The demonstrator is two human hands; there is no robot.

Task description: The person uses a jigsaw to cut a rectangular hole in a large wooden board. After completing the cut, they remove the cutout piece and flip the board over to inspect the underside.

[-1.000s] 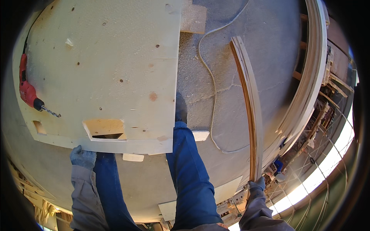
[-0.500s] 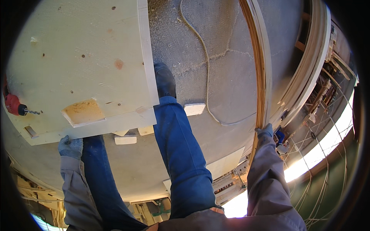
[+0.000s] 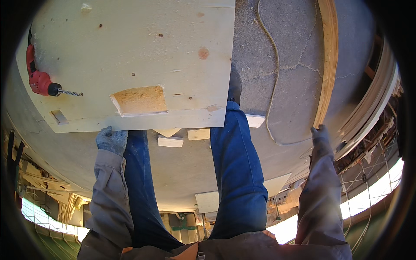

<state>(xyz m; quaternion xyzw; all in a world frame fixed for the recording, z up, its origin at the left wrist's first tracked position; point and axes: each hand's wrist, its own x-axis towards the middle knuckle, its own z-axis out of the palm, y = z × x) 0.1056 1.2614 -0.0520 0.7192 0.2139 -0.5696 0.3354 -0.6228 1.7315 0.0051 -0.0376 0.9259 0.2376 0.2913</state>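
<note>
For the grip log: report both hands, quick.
Left hand: closed, holding the pale board by its edge.
Right hand: closed, holding the wooden strip by its end.

The broad panel (image 3: 130, 47) is made of pale wood, its smooth, matt face broken by dark knots and lightly specked with dust; within its cut-out (image 3: 141, 100), a yellower, rougher wood surface is exposed. Straight, warm-toned grain is shown along the plank (image 3: 328, 60). The left hand (image 3: 112, 140) is covered by textured, dusty grey cloth, and the right hand (image 3: 321, 135) by similar dark grey cloth. Creased matt cloth is seen in the sleeves (image 3: 108, 182) and blue trousers (image 3: 238, 160). The drill (image 3: 41, 83) is cased in red plastic, with a shiny metal bit (image 3: 70, 92). The concrete floor (image 3: 253, 45) is gritty and cracked.
</note>
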